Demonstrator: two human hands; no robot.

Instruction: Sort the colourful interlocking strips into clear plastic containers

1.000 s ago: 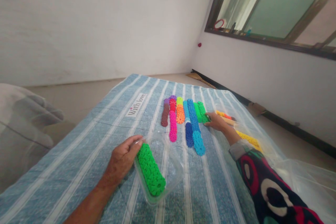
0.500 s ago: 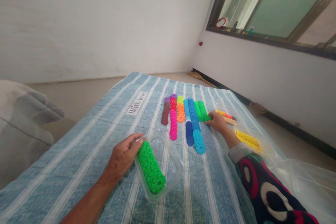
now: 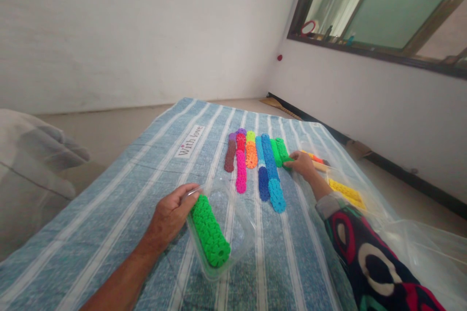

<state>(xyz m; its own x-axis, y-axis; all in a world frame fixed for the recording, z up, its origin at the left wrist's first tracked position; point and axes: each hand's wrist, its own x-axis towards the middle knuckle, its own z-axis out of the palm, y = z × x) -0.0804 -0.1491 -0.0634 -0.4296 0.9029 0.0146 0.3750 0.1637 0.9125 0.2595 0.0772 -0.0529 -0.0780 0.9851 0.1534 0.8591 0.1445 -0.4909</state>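
My left hand grips the upper left rim of a clear plastic box, thumb over the edge. A thick row of green notched plastic discs lies along the left side inside it. My right hand reaches to the lower end of the green disc rows on the cloth, its fingers pinched on green discs there. To the left lie overlapping rows of discs: blue, dark blue, orange, pink and brown.
A blue-and-white striped cloth covers the table. Along its right side are a clear box with yellow discs, some orange and yellow pieces and a larger clear container. A sheer-covered object stands at left.
My right hand has shifted very slightly up with the green discs at its fingertips now showing more clearly across the row's end. My left hand and the box stay put.
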